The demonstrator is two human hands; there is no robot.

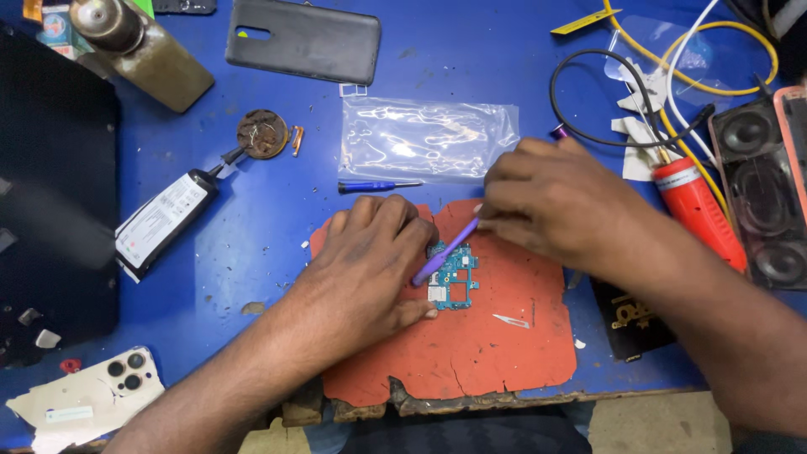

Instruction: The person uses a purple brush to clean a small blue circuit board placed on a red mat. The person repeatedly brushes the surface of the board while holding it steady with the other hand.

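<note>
**Board pinned, pry tool on it**

Left hand (370, 261) presses flat on the teal circuit board (454, 282), fingers curled at its edge. Right hand (546, 202) pinches a purple pry tool (445, 250), tip touching the board. Red mat (504, 336) beneath both.

2 bare forearms come into view from the lower edge, with no sleeves, cuffs, gloves, rings, bracelets or watch on either. The left hand (370, 265) and right hand (551, 206) are both bare, each with short, plain, unpainted fingernails. Below the forearms, at the bottom edge, shows a strip of dark blue cloth, seemingly trousers; no more of it is visible.
</note>
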